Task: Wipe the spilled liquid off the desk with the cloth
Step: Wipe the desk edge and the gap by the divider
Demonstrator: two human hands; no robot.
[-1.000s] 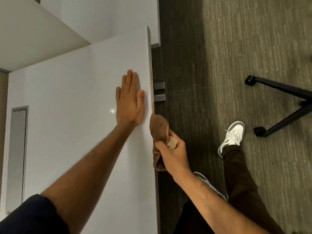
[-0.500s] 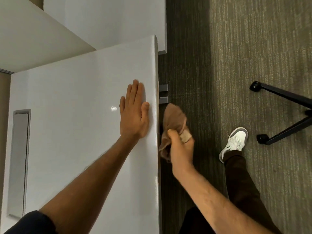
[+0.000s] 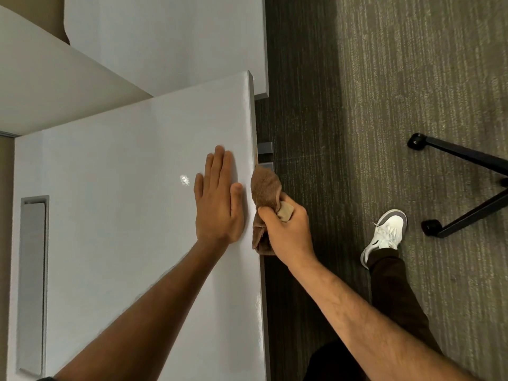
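Two bare hands work at the right edge of the glossy white rectangular surface (image 3: 123,215). The left hand (image 3: 218,200) lies flat on it with straight fingers (image 3: 220,166) held together, palm down just inside the edge, as it lay half a second ago. The right hand (image 3: 286,229) grips the crumpled brown terry cloth (image 3: 265,188), its fingers curled round the bunched fabric and a paler tan tag or fold showing by the thumb. Half a second ago the cloth hung clear of the edge over the carpet; now it is back against the edge of the surface, touching it just beside the left hand's thumb, much as it was a second ago. No liquid can be made out on the surface, only a small bright glint left of the left hand. A grey recessed rectangular panel (image 3: 33,281) sits near the far left side of the surface. On the dark striped carpet (image 3: 384,78) stand a white sneaker (image 3: 384,237) below a dark trouser leg and the black wheeled legs of a chair base (image 3: 467,188).
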